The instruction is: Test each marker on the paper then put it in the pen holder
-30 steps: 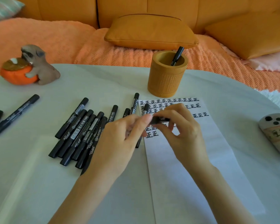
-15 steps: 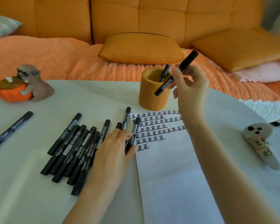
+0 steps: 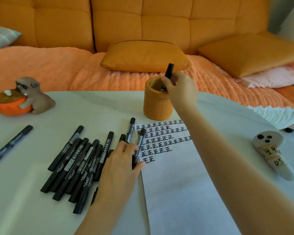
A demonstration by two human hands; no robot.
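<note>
The marker [image 3: 169,70] stands nearly upright, its lower end inside the rim of the pen holder [image 3: 157,107] and its middle pinched by the right hand [image 3: 182,92], so the step in hand is dropping off 1 tested marker. The left hand [image 3: 120,163] lies on the pile of markers [image 3: 71,167] on the tabletop [image 3: 92,107], thumb and fingers closed round the next marker [image 3: 140,139] at the left edge of the paper [image 3: 173,192]. Next, I judge, the right fingers need only loosen to let it slide in.

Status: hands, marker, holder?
Right hand pinches marker at pen holder mouth. Left hand grips next marker on paper edge. Nothing in the way.
</note>
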